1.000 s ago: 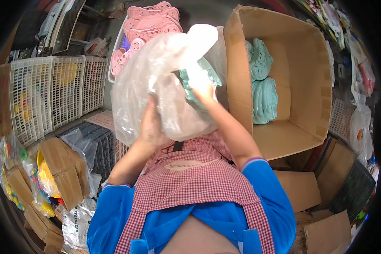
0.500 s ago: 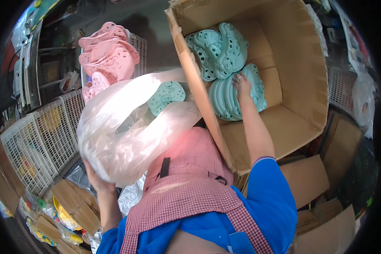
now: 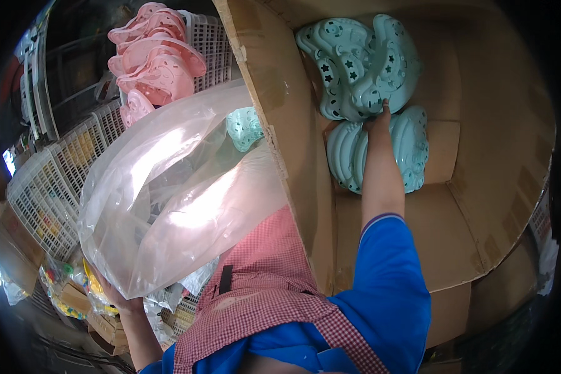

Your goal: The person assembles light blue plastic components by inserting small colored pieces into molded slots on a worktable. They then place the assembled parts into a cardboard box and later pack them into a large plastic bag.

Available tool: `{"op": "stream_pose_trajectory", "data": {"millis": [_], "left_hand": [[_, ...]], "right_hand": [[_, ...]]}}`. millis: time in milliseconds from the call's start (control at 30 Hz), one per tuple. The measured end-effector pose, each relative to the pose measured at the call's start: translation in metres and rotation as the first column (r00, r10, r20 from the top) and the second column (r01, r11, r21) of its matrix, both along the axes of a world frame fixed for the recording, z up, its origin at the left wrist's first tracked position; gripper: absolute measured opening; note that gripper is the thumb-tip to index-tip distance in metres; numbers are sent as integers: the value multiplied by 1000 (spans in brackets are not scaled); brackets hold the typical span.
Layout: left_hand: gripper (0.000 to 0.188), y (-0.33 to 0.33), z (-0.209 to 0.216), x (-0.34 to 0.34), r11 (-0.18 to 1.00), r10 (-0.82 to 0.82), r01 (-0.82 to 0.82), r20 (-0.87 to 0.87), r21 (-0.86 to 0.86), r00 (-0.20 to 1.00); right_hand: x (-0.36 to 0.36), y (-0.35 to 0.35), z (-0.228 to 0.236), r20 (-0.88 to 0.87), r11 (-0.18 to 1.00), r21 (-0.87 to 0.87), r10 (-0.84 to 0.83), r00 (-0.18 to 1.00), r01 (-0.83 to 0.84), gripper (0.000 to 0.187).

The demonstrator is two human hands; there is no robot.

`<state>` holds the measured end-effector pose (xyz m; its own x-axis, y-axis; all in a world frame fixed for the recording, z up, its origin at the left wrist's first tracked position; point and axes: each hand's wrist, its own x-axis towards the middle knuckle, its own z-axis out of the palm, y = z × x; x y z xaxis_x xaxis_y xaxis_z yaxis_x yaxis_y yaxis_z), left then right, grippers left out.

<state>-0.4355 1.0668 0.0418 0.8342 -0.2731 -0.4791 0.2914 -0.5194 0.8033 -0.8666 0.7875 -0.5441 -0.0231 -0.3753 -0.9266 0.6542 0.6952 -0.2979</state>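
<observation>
A large cardboard box (image 3: 505, 143) stands open at the right. Inside it lie an upper group of teal molded plastic panels (image 3: 349, 62), with star-shaped cutouts, and a lower stack of teal panels (image 3: 411, 149). Between the two groups, my right hand (image 3: 379, 115) closes on the lower edge of an upper panel, thumb showing and the other fingers mostly hidden. My left hand (image 3: 123, 300) grips the near edge of a big clear plastic bag (image 3: 168, 187), its fingers partly behind the film. The bag's mouth gapes. A single teal panel (image 3: 244, 128) shows at its far end.
Pink molded panels (image 3: 159, 68) are piled in a white plastic basket (image 3: 209, 47) at the far left. White lattice crates (image 3: 50, 193) line the left side. Bagged yellow items (image 3: 96, 290) and cardboard lie near my left hand. The box wall (image 3: 274, 143) separates bag and box.
The view has come closer to the box. My right hand has shifted from the top of the lower stack to the upper panels' edge. My left hand has drawn the bag nearer and wider.
</observation>
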Motion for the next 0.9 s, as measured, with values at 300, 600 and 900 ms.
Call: {"op": "stream_pose_trajectory", "data": {"millis": [300,600,900], "left_hand": [[53,-26,-7,-26,964,227,-247,-179,-100,957],[58,-26,-20,-29,935,329,-344,-151,-88,932],[55,4,-22,-23,931,311,-343,-224,-122,924]], "right_hand": [[23,-12,44,-65,948,202,262,963,-245,83],[-4,-13,19,48,968,-182,-164,985,170,52],[41,16,25,-531,983,-117,60,845,-143,75]]}}
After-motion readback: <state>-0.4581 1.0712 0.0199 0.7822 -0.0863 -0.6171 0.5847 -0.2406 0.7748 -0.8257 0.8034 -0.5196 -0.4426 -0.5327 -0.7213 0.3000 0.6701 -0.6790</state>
